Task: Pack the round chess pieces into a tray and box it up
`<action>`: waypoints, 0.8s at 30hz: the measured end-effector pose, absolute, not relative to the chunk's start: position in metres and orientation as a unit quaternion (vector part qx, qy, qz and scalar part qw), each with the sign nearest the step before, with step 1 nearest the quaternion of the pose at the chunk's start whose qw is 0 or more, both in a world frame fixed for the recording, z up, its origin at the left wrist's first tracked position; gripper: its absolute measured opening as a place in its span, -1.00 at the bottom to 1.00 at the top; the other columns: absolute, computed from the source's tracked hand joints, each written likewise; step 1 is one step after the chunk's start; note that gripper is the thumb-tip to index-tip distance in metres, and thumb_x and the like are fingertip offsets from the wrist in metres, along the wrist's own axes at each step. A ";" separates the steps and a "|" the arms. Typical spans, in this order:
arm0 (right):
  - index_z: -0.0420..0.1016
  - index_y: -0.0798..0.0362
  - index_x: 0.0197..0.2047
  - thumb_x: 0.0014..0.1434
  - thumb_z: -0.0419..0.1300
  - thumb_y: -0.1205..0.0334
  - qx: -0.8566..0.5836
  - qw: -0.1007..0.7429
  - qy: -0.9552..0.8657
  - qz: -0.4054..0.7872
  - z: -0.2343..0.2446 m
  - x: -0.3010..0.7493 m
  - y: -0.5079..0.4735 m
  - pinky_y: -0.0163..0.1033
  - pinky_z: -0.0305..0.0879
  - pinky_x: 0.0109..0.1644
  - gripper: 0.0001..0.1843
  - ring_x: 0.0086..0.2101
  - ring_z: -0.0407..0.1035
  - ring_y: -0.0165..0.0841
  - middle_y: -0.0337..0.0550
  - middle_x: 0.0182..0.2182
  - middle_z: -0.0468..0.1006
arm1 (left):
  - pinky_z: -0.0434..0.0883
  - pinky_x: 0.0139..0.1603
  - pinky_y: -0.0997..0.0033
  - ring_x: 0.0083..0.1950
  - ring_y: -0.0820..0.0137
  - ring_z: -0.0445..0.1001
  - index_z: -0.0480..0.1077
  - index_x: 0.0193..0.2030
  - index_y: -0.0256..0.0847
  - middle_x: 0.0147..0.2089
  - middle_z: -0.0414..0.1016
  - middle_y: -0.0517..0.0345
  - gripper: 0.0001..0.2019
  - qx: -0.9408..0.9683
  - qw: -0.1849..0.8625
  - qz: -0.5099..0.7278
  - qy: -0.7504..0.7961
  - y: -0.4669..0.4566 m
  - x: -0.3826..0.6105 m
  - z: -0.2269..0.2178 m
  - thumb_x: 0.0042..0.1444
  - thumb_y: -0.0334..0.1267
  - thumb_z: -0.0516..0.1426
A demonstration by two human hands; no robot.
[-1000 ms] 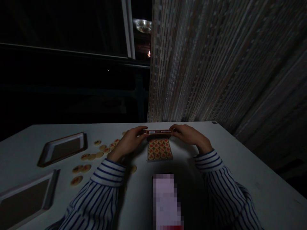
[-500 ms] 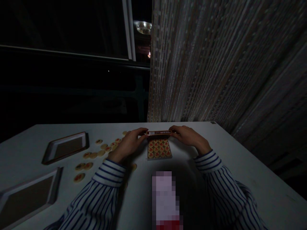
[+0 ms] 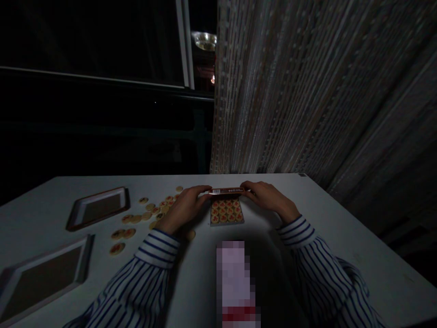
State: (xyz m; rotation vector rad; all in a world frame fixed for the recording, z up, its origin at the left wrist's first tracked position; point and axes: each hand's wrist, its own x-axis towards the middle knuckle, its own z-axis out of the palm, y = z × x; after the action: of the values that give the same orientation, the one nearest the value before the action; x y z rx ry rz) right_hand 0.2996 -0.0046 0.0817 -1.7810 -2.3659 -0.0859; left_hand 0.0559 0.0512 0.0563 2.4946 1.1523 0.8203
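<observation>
My left hand pinches the left end of a reddish-brown box lid. At its right end, the fingers of my right hand close on the same lid. Its narrow side, with a barcode and small print, faces me. Just below and nearer to me sits a small open box on the table. Round Chinese chess pieces with red characters lie in rows inside it. The lid hides the box's far part, and I cannot tell whether the two touch.
Loose chess pieces are scattered on the white table, left of my left hand and partly behind it. Two empty trays or lids stand further left, one brown-rimmed, one pale-rimmed. A bead-string curtain hangs behind the table.
Both hands keep hold of the lid, which has hardly moved over the box. The trays and loose pieces appear slightly further right as my view shifts a little.
</observation>
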 end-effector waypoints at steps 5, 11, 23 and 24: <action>0.28 0.00 0.00 0.23 -0.10 0.09 -0.602 0.087 -0.794 -0.022 0.082 0.298 -0.007 -0.28 0.14 -0.27 -0.66 -0.21 0.37 -0.27 -0.06 -0.19 0.50 | 0.27 0.02 0.29 -0.01 0.24 0.39 0.36 -0.01 -0.25 -0.04 0.46 0.00 -0.57 0.864 0.120 0.274 0.405 0.047 0.056 0.056 0.13 -0.04 -0.09; 0.27 -0.01 0.02 0.25 -0.13 0.07 -0.600 0.091 -0.794 -0.022 0.080 0.297 -0.011 -0.27 0.14 -0.25 -0.64 -0.20 0.37 -0.26 -0.06 -0.17 0.49 | 0.26 0.03 0.28 0.01 0.24 0.38 0.33 0.02 -0.23 -0.01 0.44 0.00 -0.56 0.860 0.117 0.274 0.414 0.042 0.055 0.053 0.13 -0.04 -0.09; 0.26 0.00 0.00 0.25 -0.13 0.11 -0.601 0.095 -0.793 -0.030 0.077 0.294 -0.018 -0.28 0.14 -0.28 -0.66 -0.20 0.37 -0.27 -0.07 -0.17 0.49 | 0.26 0.05 0.28 0.01 0.25 0.38 0.33 0.03 -0.24 -0.01 0.44 -0.01 -0.54 0.857 0.109 0.278 0.419 0.035 0.055 0.049 0.14 -0.02 -0.12; 0.26 0.01 0.01 0.25 -0.14 0.11 -0.601 0.095 -0.793 -0.031 0.077 0.294 -0.018 -0.28 0.14 -0.28 -0.66 -0.20 0.37 -0.27 -0.07 -0.17 0.49 | 0.26 0.05 0.28 0.01 0.25 0.38 0.33 0.02 -0.24 -0.01 0.44 -0.01 -0.54 0.858 0.108 0.278 0.419 0.035 0.055 0.049 0.14 -0.02 -0.12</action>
State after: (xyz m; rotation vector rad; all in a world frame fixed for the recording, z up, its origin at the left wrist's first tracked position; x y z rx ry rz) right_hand 0.2942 -0.0183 0.0765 -1.7831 -2.3501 -0.0911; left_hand 0.0554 0.0347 0.0489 2.5226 1.2328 0.8171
